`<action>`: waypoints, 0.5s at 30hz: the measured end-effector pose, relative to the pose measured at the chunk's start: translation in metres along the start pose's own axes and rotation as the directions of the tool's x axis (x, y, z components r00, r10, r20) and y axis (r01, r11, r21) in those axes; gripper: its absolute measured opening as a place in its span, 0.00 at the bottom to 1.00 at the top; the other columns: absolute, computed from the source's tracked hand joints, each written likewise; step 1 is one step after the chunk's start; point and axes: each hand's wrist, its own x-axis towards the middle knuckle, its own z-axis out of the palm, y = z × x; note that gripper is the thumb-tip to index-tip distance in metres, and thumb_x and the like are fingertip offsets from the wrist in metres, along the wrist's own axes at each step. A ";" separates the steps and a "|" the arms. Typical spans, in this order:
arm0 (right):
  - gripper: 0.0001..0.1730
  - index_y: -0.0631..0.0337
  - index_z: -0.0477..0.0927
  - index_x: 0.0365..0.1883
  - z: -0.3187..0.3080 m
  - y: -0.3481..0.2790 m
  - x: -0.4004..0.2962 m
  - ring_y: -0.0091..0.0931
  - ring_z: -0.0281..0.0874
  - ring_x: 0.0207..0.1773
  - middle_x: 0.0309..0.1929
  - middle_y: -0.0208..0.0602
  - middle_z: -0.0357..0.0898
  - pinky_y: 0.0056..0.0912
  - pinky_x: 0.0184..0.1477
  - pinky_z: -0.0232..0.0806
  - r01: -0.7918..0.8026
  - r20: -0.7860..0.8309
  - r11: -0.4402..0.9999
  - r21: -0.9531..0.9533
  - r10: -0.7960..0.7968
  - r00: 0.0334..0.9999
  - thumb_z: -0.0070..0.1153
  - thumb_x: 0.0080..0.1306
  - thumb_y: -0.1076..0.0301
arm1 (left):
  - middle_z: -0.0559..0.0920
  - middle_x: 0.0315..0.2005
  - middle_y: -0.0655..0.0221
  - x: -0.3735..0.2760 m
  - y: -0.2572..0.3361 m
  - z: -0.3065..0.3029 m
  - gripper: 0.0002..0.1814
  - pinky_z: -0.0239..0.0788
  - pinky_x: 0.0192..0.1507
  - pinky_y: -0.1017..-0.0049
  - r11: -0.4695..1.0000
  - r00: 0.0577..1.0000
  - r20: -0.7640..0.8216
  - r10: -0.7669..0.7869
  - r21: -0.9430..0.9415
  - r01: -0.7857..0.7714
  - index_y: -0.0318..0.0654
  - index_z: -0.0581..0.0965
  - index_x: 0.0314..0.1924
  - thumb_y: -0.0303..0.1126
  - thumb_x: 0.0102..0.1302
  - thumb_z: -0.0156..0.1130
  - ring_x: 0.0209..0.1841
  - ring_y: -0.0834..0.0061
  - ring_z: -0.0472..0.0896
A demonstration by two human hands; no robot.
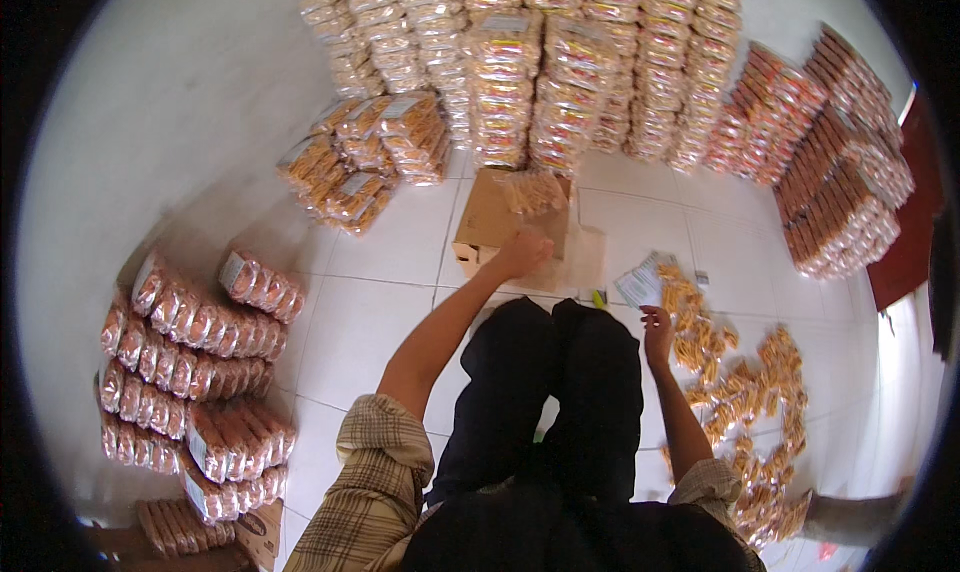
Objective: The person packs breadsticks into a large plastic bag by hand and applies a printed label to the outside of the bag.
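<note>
A closed cardboard box [491,219] stands on the tiled floor before my knees. On its top lies a clear plastic bag [534,193] holding light-brown snack sticks. My left hand [527,251] is over the box's near part with its fingers curled, by clear plastic film [581,260]; whether it grips the film I cannot tell. My right hand [655,323] is low at the right, fingers partly bent, just below printed paper sheets [641,281] and beside a pile of small snack packs [682,309]. A yellow-green object [599,298] lies near my right knee.
Tall stacks of packed snacks [502,91] rise behind the box. Bagged snack sticks [352,159] are piled at the back left, reddish-brown packs [202,332] at the left, and red and brown packs [832,189] at the far right. More small packs [750,407] spread across the right floor.
</note>
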 end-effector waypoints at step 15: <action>0.13 0.66 0.78 0.37 -0.119 0.150 -0.002 0.21 0.76 0.32 0.30 0.34 0.79 0.22 0.34 0.68 -0.362 -0.085 0.932 -0.028 0.359 0.930 0.41 0.61 0.78 | 0.77 0.44 0.60 0.134 0.159 0.085 0.19 0.66 0.50 0.63 0.968 0.799 0.595 0.085 0.142 -0.209 0.45 0.73 0.51 0.45 0.63 0.53 0.47 0.58 0.75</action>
